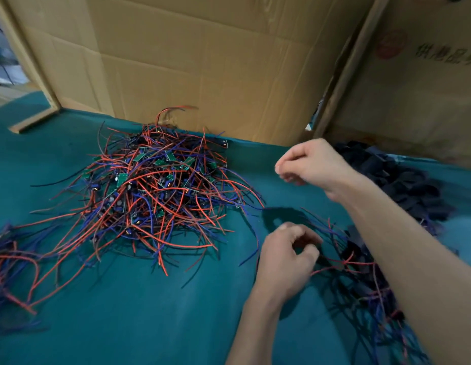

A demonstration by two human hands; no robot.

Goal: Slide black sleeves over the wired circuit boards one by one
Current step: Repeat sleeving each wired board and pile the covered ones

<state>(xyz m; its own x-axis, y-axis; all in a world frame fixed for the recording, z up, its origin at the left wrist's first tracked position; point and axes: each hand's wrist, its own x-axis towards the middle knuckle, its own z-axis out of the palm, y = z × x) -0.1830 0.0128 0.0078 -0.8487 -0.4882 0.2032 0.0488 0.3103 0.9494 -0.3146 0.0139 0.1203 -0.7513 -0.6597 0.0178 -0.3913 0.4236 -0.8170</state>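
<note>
Teal cloth [150,325] covers the whole worktable under my arms. Nearest me, at about five o'clock, a tangle of finished pieces [366,280] lies under my right forearm, dark sleeves with red and blue leads trailing out. My left hand [287,259] sits just left of that tangle, fingers curled in toward the thumb and closing on something dark with a red lead running off to the right; I cannot tell exactly what it is. At nine o'clock a small bunch of loose wires [10,259] runs off the edge. Further out, at eleven o'clock, the big heap of wired circuit boards [155,191] sits with green boards buried among red and blue wires. My right hand [310,164] hangs above the cloth at one o'clock, fingertips pinched together; whether anything is between them I cannot tell. Beyond it at two o'clock lies the pile of black sleeves [403,180]. Cardboard sheets [202,61] stand upright along the far edge.
</note>
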